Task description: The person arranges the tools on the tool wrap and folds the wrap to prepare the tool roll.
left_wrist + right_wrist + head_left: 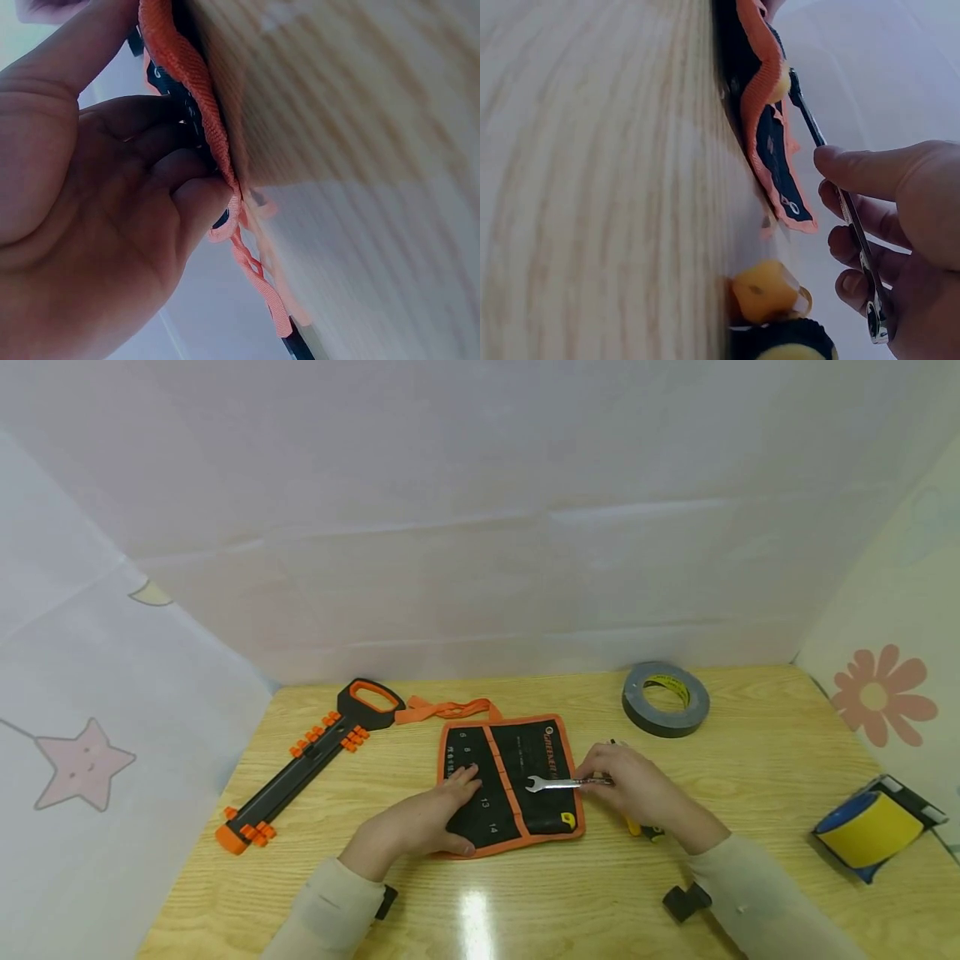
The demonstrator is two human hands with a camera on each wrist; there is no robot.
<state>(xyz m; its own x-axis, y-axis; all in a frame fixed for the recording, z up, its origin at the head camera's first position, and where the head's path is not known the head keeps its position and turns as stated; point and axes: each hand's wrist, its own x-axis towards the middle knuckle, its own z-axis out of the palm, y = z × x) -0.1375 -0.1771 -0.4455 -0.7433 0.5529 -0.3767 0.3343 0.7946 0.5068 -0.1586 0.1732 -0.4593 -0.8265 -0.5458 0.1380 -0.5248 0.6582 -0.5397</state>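
Wrench (558, 783) lies level above the black-and-orange tool pouch (510, 785), pinched at its ring end by the right hand (637, 787); its open end points to 9 o'clock. The left hand (427, 818) presses flat, fingers spread, on the pouch's left half at mid-tabletop (750, 760). A yellow-handled tool (769, 292) sits mostly hidden under the right hand; its kind is unclear.
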